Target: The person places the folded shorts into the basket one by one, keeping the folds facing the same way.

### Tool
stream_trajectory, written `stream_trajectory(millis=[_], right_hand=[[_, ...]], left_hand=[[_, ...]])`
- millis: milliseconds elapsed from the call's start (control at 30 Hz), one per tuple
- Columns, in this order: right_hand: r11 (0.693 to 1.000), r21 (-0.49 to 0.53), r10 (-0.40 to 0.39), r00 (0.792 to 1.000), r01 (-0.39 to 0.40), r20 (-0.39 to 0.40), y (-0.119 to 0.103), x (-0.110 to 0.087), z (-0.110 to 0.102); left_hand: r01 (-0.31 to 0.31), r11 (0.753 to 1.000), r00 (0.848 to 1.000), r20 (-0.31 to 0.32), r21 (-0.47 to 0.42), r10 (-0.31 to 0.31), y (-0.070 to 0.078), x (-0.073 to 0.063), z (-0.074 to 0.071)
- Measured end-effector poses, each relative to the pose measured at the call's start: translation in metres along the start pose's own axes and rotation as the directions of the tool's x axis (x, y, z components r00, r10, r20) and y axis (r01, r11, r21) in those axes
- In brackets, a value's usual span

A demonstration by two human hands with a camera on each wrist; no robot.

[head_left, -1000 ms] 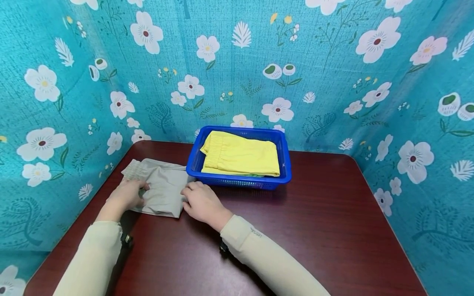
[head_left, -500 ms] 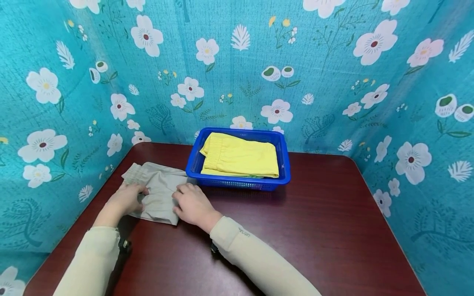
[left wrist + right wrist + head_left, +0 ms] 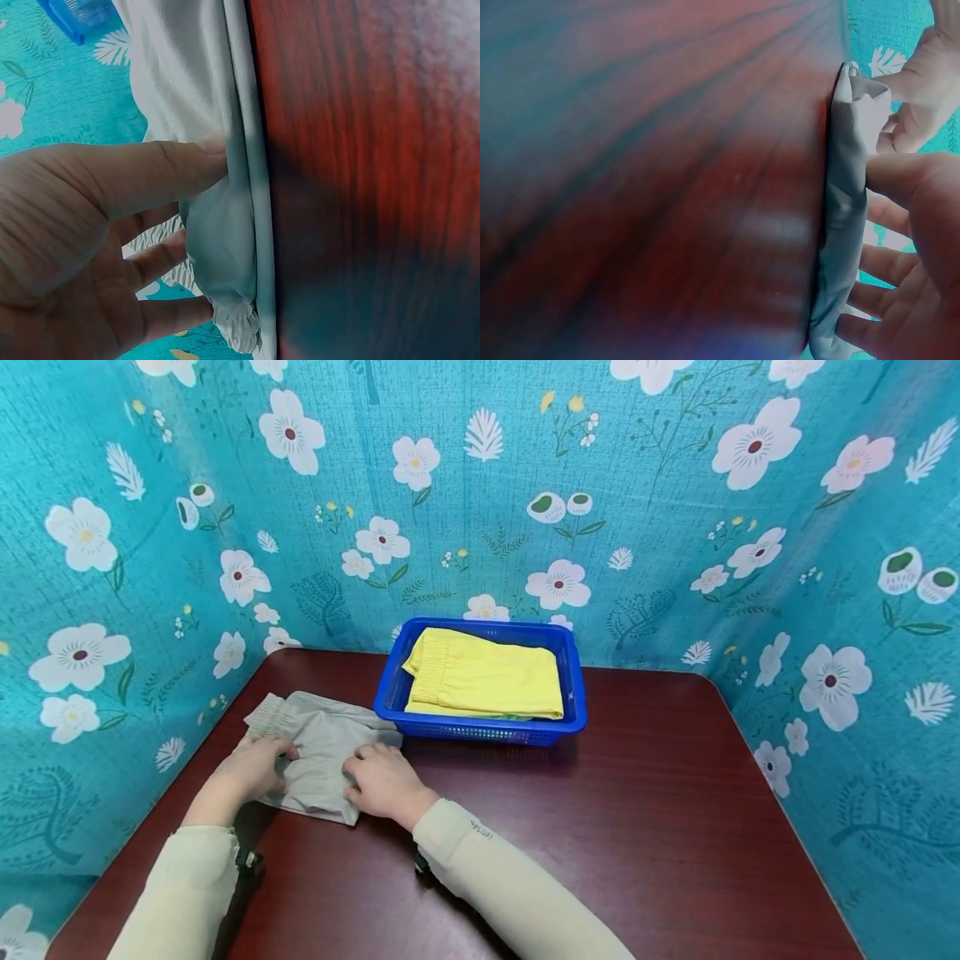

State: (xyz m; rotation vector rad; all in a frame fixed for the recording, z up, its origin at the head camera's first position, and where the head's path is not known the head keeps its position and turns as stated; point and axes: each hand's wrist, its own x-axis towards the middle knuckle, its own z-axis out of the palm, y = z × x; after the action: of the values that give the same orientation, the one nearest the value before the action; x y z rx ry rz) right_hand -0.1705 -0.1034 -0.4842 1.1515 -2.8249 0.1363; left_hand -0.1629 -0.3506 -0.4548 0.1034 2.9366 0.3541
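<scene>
Folded grey elastic-waist pants [image 3: 322,752] lie flat on the left side of the table, their gathered waistband [image 3: 272,715] at the left end. On the near left part of the pants rests my left hand [image 3: 251,768], thumb and fingers spread, fingertips touching the cloth. My right hand [image 3: 386,781] lies on the right part, its fingertips pressing the fabric. In the left wrist view the thumb [image 3: 165,169] touches the layered near edge of the cloth. Spread fingers [image 3: 889,262] touch the cloth in the right wrist view.
A blue plastic basket [image 3: 480,727] stands at the back middle of the table, just right of the pants. Folded yellow pants [image 3: 487,677] lie in it. The dark red table [image 3: 637,818] is bordered by a teal floral curtain [image 3: 465,552] at back and sides.
My right hand has slid left and slightly nearer over the grey pants, from their right edge onto the cloth. Their near right corner shifted a little nearer. My left hand has hardly moved.
</scene>
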Motion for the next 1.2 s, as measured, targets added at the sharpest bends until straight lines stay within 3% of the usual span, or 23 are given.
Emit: stream_trajectory(millis=[433,700,1200], right_hand=[[1.0,-0.028,0.004,0.998,-0.003,0.062,-0.004,-0.001,-0.008],[1.0,-0.02,0.017,0.996,-0.016,0.093,-0.006,-0.007,-0.014],[0.999,0.015,0.035,0.992,-0.037,0.12,0.001,-0.016,-0.015]], left_hand=[[-0.019,0.999,1.0,-0.008,0.025,0.019,0.001,-0.008,0.002],[0.008,0.999,1.0,-0.006,0.043,-0.008,0.013,-0.014,0.004],[-0.017,0.99,0.998,-0.062,0.141,0.026,0.031,-0.023,0.01]])
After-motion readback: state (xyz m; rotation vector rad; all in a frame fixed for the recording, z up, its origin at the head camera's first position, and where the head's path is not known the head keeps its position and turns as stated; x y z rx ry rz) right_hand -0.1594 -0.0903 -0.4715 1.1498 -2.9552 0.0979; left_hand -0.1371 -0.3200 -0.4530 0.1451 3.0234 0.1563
